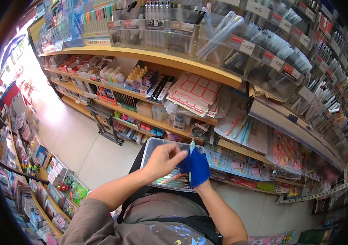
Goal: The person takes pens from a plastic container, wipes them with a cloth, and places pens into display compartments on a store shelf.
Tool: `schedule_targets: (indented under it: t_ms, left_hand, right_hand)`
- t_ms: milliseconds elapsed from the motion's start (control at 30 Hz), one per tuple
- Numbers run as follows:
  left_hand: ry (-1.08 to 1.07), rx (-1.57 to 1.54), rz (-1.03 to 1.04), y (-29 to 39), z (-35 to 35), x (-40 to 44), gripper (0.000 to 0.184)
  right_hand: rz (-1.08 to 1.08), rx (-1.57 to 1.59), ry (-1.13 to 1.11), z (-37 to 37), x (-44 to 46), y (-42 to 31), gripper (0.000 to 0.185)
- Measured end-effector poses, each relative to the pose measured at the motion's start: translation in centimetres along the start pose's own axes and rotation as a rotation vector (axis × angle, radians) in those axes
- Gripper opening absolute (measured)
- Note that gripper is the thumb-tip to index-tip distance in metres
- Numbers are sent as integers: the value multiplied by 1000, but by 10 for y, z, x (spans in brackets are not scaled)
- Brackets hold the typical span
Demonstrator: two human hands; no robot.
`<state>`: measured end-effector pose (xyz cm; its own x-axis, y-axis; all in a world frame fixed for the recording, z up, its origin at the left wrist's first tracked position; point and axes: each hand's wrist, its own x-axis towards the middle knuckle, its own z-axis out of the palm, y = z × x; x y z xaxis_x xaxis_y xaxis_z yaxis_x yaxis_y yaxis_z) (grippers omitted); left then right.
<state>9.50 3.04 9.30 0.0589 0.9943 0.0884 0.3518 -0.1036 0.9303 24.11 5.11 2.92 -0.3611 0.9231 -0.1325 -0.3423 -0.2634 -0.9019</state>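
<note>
A clear plastic box [154,141] rests on my lap, with several pens [175,178] lying in it. My right hand [199,168] is covered by blue fabric; whether it is a glove or a cloth I cannot tell. It grips a pale green pen [192,145], which stands nearly upright along the fabric's left side. Over the box, my left hand [165,160] is bare, its fingers half curled and the thumb pointing apart towards the blue fabric. Nothing shows in that hand, though its fingertips are partly hidden.
Ahead stands a wooden shelf [141,54] with clear pen bins [153,34] on top. Red-framed label sheets [194,92] and packed stationery fill lower levels. A black metal stand [102,122] is on the tiled floor [88,149]. More goods racks [45,208] line the left.
</note>
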Motion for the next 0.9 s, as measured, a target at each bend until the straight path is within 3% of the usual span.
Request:
schedule_targets:
  t_ms: [167, 200, 300, 333, 433, 500, 667, 733, 833, 867, 900]
  left_hand:
    - [-81, -183, -49, -18, 9, 23, 16]
    - [-106, -231, -55, -22, 11, 25, 16]
    - [17, -217, 22, -31, 6, 32, 17]
    - [28, -285, -33, -23, -1, 31, 17]
    - [80, -414, -38, -21, -13, 31, 17]
    - [113, -479, -31, -23, -18, 33, 18]
    - [175, -482, -23, -21, -23, 35, 20]
    - [193, -472, -1, -25, -23, 37, 19]
    - [612, -610, 20, -35, -54, 56, 19]
    - [603, -702, 38, -38, -83, 61, 20]
    - [514, -710, 93, -47, -102, 63, 19]
  right_hand:
    - [-1, -300, 28, 26, -9, -27, 24]
    - [-16, -323, 25, 29, -8, -28, 17]
    - [-473, -1403, -158, 17, -1, -27, 9]
    - [-409, -1359, -124, 29, -5, -36, 6]
    - [-586, -1363, -206, 23, 10, -18, 8]
    - [-372, -995, -207, 26, 11, -15, 9]
    - [-180, -621, -213, 29, 9, -20, 11]
    - [79, -336, -167, 34, 4, -31, 10]
    - [-879, -1405, -276, 12, -2, -24, 8]
    - [-567, -979, -207, 9, -6, -9, 10]
    - [-382, -758, -206, 4, -5, -3, 10]
